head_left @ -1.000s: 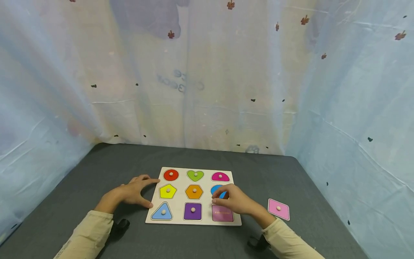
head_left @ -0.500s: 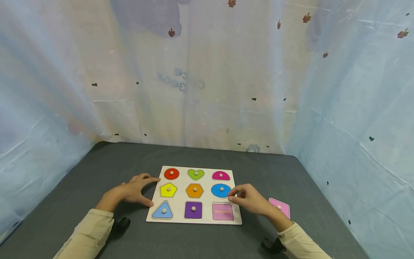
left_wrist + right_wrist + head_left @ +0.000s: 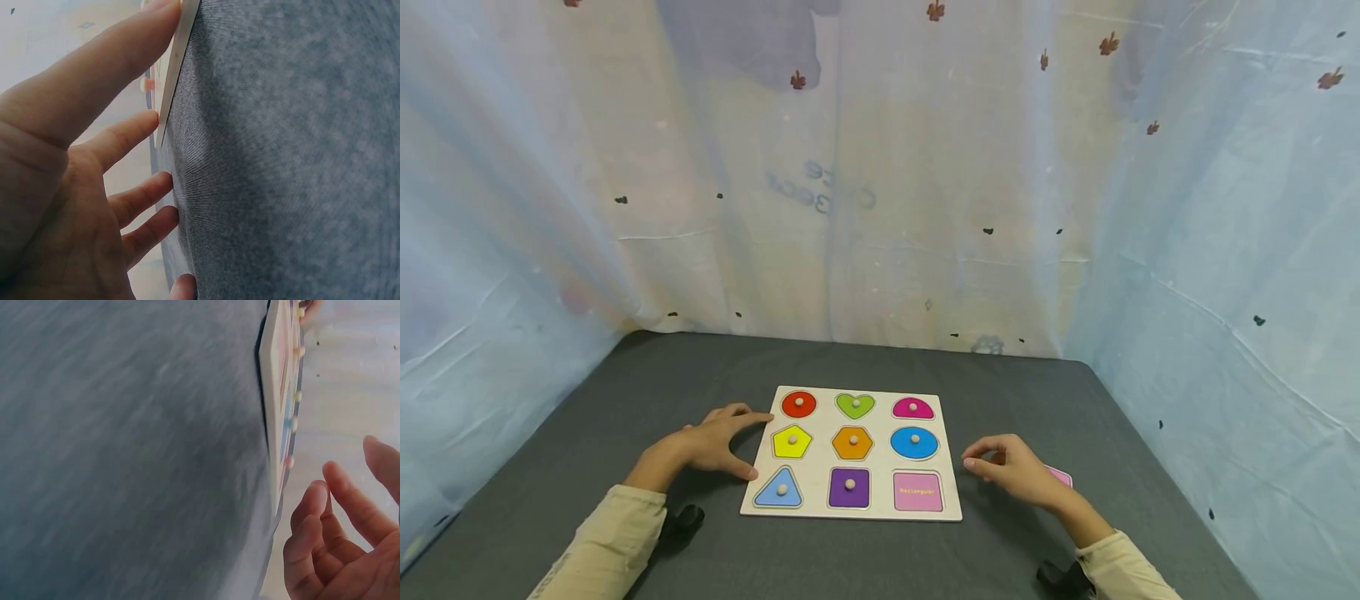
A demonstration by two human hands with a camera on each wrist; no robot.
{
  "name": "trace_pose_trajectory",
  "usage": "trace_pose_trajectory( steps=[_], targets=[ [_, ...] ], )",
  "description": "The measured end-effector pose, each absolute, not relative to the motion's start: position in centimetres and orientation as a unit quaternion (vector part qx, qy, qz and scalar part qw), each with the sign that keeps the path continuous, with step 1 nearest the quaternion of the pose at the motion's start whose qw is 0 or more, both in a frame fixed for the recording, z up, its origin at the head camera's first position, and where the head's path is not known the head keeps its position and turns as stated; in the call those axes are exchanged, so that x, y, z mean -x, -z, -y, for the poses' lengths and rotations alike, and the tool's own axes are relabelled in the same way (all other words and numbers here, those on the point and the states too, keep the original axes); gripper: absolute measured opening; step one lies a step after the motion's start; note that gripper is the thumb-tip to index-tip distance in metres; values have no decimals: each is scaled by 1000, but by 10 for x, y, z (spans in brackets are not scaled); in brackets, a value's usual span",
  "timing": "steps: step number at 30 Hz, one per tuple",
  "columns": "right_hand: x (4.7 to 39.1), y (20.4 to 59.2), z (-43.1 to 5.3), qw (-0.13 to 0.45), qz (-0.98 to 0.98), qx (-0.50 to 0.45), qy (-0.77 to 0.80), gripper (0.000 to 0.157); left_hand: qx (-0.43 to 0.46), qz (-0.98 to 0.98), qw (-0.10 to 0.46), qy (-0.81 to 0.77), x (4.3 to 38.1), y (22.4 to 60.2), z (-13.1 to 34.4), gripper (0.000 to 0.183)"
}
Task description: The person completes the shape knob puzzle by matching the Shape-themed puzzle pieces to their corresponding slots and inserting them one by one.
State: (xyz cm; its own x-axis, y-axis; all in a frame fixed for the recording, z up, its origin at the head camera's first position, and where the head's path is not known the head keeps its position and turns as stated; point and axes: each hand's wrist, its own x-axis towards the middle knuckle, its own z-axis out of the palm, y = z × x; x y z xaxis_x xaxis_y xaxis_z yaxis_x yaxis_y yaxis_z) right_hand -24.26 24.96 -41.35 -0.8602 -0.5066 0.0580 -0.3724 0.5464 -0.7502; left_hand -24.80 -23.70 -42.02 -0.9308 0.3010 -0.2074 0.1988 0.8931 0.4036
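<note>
A white wooden knob puzzle board [image 3: 882,458] lies on the dark table. My left hand [image 3: 717,442] rests at its left edge, thumb and index finger touching the side; the left wrist view shows the fingers mostly straight against the board's edge [image 3: 174,69]. My right hand [image 3: 1017,471] hovers to the right of the board, fingers loosely curled and holding nothing. Behind that hand, a pink rectangular puzzle piece [image 3: 1060,476] lies on the table, mostly hidden. The board's lower right rectangular recess [image 3: 917,492] shows its pink bottom with printed lettering.
Several knobbed pieces sit in the board, among them a blue oval [image 3: 914,450], a purple square [image 3: 849,497] and a blue triangle [image 3: 772,501]. The grey-black cloth of the table [image 3: 850,562] surrounds the board. Pale patterned curtains [image 3: 880,283] enclose the table's back and sides.
My right hand has moved right, from above the blue oval to beyond the board's right edge, now covering most of the pink piece. The left hand stays at the left edge.
</note>
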Motion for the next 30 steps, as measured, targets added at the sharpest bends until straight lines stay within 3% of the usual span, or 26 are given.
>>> trace_pose_trajectory(
  steps=[21, 30],
  targets=[
    [241, 422, -311, 95, -867, 211, 442, 33, -131, -962, 138, -195, 248, 419, 237, 95],
    [239, 422, -329, 69, -882, 209, 416, 31, -130, -963, 133, -194, 248, 420, 237, 95]
  ],
)
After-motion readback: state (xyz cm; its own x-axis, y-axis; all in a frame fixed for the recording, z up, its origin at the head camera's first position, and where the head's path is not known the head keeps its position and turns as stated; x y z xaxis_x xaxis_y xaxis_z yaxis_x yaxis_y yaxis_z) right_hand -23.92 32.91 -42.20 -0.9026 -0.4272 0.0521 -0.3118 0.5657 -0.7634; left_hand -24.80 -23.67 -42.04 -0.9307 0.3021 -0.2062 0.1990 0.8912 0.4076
